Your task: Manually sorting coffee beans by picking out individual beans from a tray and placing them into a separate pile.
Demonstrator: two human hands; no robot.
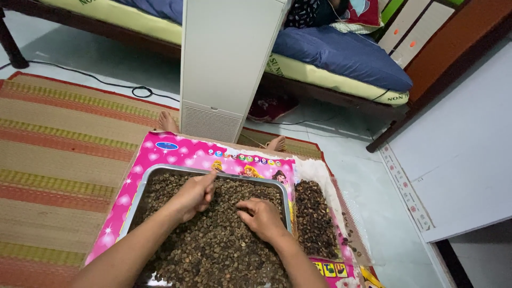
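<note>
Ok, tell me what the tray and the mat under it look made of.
Tray: likely metal, dull grey with a rolled rim that catches light. Mat: seems woven straw or reed, matte, with fine ribbed stripes in tan, red and green.

Soft, even indoor light fills the scene, bright on the pale floor [373, 176] and the white panel [458, 154], with only faint shadows under the hands. Focus is sharp throughout; wide-angle distortion bends lines near the edges, and no glare shows.

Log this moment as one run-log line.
left hand: pinching beans over metal tray | right hand: flat on beans | side pile: right of tray
</note>
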